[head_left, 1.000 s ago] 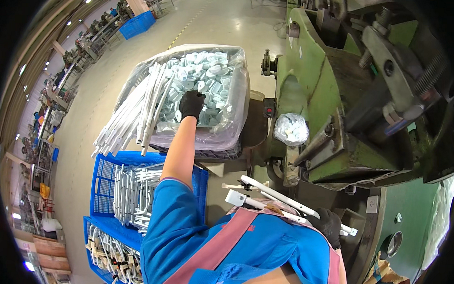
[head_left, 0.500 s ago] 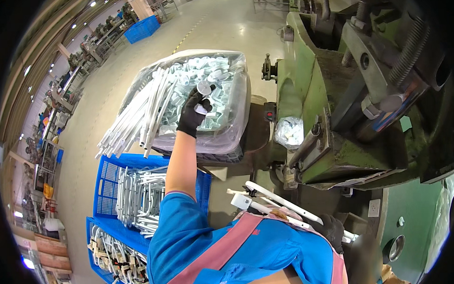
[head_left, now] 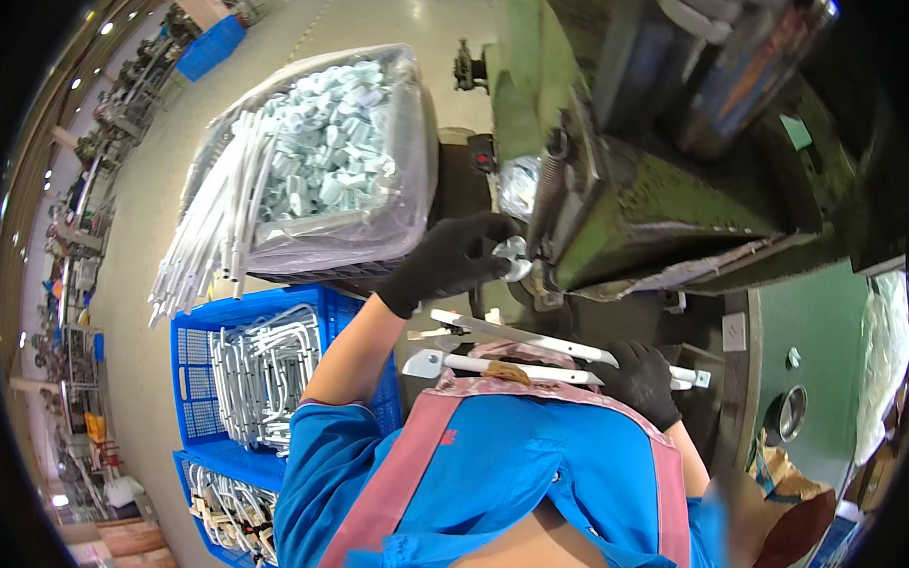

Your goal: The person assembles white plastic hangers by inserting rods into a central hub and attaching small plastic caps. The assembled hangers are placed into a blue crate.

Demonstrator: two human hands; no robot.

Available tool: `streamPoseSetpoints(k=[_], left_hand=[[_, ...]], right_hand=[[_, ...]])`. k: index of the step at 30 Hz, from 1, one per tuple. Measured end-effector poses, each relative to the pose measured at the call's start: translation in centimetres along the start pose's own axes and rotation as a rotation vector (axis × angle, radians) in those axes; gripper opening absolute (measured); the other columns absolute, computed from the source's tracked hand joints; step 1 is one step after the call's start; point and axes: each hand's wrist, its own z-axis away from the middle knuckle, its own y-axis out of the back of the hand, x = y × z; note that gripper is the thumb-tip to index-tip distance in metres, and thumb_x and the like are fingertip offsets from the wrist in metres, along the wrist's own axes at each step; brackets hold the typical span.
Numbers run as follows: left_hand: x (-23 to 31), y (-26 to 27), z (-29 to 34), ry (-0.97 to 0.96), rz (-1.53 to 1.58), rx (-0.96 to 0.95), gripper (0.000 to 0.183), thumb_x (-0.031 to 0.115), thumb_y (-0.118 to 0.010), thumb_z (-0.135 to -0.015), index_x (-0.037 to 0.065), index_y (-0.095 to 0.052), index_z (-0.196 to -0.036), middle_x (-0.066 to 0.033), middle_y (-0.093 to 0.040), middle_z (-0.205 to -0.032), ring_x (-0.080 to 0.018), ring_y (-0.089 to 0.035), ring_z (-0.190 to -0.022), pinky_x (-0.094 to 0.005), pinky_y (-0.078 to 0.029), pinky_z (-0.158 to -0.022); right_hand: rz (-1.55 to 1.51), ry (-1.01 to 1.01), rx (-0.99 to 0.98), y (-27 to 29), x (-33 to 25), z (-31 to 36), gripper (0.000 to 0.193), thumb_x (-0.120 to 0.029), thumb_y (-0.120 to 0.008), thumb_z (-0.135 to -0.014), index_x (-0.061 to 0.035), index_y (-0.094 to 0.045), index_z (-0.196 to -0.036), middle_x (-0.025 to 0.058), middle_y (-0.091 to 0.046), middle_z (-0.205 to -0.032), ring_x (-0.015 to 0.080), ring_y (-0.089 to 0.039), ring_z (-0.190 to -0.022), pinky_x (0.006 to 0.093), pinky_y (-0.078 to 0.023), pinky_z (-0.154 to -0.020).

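Note:
My left hand point(head_left: 452, 261), in a black glove, reaches out between the lined bin and the green machine. Its fingers pinch a small silvery-white metal part point(head_left: 515, 259), partly covered by thumb and fingers; whether there is more than one cannot be made out. My right hand point(head_left: 638, 383), gloved in black too, is wrapped round white tubes point(head_left: 523, 368) lying across my lap in front of my apron. One tube ends in a flattened white end piece with a hole. How the tubes join is hidden by the hand.
A plastic-lined bin point(head_left: 422, 150) holds a heap of small pale metal parts point(head_left: 331, 128) and a bundle of white tubes point(head_left: 197, 228). Blue crates point(head_left: 193, 378) of bent tubes stand at left. The green machine point(head_left: 662, 212) rises at right, by a green table point(head_left: 812, 342) with a round metal dish point(head_left: 791, 412).
My left hand has left the heap of parts in the bin and come right and nearer with a metal part. The view has shifted right; my right hand still grips the white tubes.

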Motion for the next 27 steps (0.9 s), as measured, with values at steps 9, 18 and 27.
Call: streamPoseSetpoints(k=[9,18,27], left_hand=[[-7.2,-8.8,-2.2,-0.142,-0.193,-0.063,0.036,0.029,-0.068,-0.079,0.009,-0.064,-0.109,-0.0109,-0.065,-0.103,-0.0267,-0.063,-0.095,-0.0389,-0.049,-0.079],[-9.5,-11.8,-3.1,-0.360,-0.484,0.082,0.038,0.033,-0.066,-0.079,0.000,-0.065,-0.097,-0.0231,-0.064,-0.095,-0.0374,-0.061,-0.091,-0.0459,-0.047,-0.081],[-6.4,-2.5,2.4,-0.462,-0.494,0.225,0.026,0.028,-0.069,-0.080,0.004,-0.067,-0.091,-0.0132,-0.066,-0.078,-0.0293,-0.063,-0.073,-0.0352,-0.048,-0.067]], right_hand=[[0.053,-0.049,-0.038,0.9,0.1,1.4,0.013,-0.023,-0.064,-0.069,-0.0192,-0.069,-0.080,0.0040,-0.061,-0.090,0.0220,-0.061,-0.081,0.0362,-0.048,-0.063],[0.051,-0.109,-0.032,1.9,0.4,1.9,0.014,-0.023,-0.063,-0.071,-0.0213,-0.070,-0.083,0.0030,-0.060,-0.087,0.0215,-0.061,-0.081,0.0361,-0.049,-0.063],[0.023,-0.041,0.015,1.0,1.8,-1.2,0.019,-0.020,-0.068,-0.064,-0.0213,-0.071,-0.083,0.0060,-0.061,-0.091,0.0252,-0.061,-0.082,0.0389,-0.049,-0.064]])
